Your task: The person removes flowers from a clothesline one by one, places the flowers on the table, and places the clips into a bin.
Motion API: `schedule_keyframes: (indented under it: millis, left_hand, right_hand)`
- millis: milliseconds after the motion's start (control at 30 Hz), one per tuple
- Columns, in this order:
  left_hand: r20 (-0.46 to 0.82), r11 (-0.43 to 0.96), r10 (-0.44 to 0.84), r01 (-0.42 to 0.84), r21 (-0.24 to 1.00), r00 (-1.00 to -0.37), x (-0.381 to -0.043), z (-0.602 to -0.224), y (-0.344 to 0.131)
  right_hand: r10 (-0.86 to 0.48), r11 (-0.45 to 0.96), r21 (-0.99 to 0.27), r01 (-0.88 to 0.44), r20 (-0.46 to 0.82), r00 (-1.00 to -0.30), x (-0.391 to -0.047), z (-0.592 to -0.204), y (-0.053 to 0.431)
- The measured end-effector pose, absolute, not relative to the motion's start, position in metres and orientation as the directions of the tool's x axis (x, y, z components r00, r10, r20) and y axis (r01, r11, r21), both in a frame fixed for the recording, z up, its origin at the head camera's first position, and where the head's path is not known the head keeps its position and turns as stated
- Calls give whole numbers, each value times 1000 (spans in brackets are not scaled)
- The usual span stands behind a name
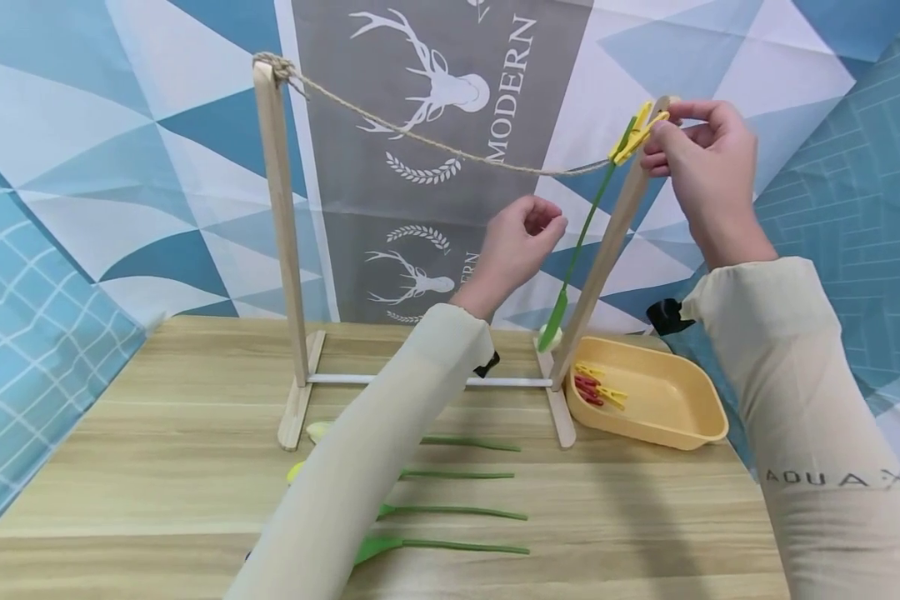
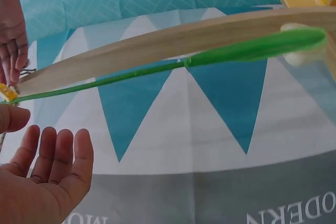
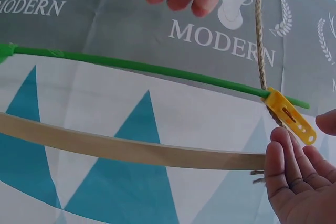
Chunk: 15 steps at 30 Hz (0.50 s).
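Note:
A yellow clothespin [image 1: 636, 137] clamps the green stem of a white artificial tulip [image 1: 581, 237] to a twine line [image 1: 457, 152]. The flower hangs head down beside the right wooden post [image 1: 603, 250]. My right hand [image 1: 708, 162] is at the clothespin [image 3: 291, 116] by the post's top; in the right wrist view its thumb and fingers [image 3: 289, 163] stand apart around the handle end. My left hand [image 1: 521, 242] hovers left of the hanging stem, holding nothing, fingers loosely bent [image 2: 58, 156] in the left wrist view.
A yellow tray [image 1: 675, 400] with red and yellow clothespins [image 1: 596, 387] stands right of the rack. Several tulips with green stems [image 1: 465, 475] lie on the wooden table [image 1: 157, 467], partly behind my left sleeve. The left post [image 1: 281, 225] carries the twine's other end.

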<state>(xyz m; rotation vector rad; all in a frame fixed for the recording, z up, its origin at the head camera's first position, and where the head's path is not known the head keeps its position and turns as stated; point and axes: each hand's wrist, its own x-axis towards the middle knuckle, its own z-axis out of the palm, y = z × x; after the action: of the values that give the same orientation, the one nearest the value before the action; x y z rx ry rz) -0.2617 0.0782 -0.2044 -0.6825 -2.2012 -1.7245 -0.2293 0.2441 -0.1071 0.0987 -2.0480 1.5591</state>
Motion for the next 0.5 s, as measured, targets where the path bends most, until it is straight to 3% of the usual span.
schedule_keyframes:
  millis: [500]
  left_hand:
    - [479, 152, 211, 513, 845, -852, -277, -212, 108]
  right_hand:
    - [138, 452, -850, -272, 368, -920, -234, -90, 247]
